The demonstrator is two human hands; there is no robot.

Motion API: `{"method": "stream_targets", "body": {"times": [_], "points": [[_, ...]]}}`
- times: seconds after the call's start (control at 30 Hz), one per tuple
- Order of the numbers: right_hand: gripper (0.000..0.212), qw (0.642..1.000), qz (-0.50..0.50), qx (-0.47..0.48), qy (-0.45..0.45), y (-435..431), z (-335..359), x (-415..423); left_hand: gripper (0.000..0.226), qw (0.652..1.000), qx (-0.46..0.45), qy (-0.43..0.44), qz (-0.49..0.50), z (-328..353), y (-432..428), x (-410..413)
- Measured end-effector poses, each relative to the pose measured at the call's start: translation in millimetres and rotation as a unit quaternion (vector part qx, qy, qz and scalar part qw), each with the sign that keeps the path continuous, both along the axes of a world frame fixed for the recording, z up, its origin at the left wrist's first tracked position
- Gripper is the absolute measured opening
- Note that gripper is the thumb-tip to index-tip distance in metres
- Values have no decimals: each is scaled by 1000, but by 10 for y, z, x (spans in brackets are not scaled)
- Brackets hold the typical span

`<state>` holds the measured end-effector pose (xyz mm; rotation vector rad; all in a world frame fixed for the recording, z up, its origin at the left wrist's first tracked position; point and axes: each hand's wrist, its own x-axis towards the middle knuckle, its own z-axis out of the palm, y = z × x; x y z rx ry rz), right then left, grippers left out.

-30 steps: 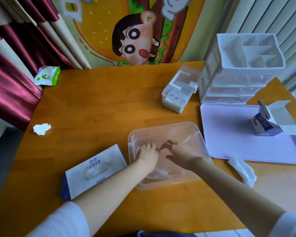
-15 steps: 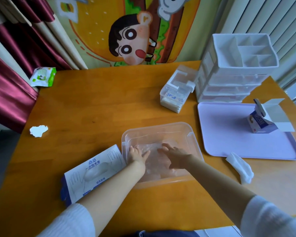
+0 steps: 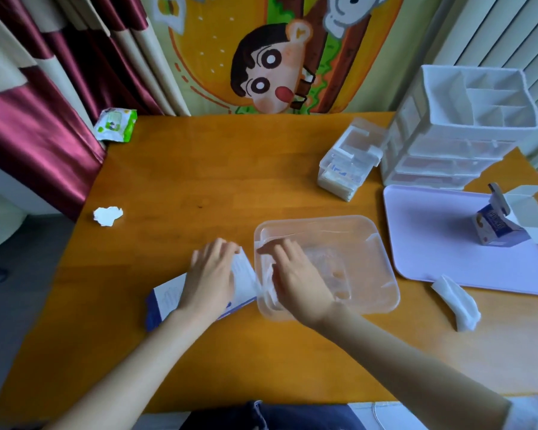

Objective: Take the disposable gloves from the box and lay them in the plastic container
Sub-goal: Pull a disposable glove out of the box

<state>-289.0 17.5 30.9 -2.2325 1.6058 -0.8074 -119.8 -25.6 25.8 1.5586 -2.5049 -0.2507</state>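
Orange wooden table (image 3: 199, 181) carries the clear rectangular plastic container (image 3: 382, 293); thin transparent disposable gloves (image 3: 326, 259) lie inside, under the right hand (image 3: 295, 277), fingers (image 3: 277, 246) straight and spread. On the white-and-blue cardboard glove box (image 3: 165, 301) the left hand (image 3: 212, 274) lies flat, fingers together. Recommended: steady the box, draw one glove, smooth it flat.

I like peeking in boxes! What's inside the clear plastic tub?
Thin see-through gloves lie on the bottom of the clear rectangular plastic container. The right hand covers its left part, so what's beneath is hidden.
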Motion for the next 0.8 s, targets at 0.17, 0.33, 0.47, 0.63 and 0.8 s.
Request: {"method": "stream_targets", "body": {"times": [0.17,0.33,0.47,0.63,0.8], "points": [[57,991,101,81,38,34,-211,695,71,952,226,-195,70,-440,136,568],[57,958,93,202,180,-143,-448,1040,91,962,237,-118,69,-588,147,732],[39,947,50,229,218,-333,-558,1121,97,964,238,-100,57,-599,102,797],[28,939,37,247,237,-421,-531,1146,98,967,236,-85,44,-605,51,837],[25,928,43,227,291,-496,-471,1172,99,967,231,-100,32,-591,15,840]]}}
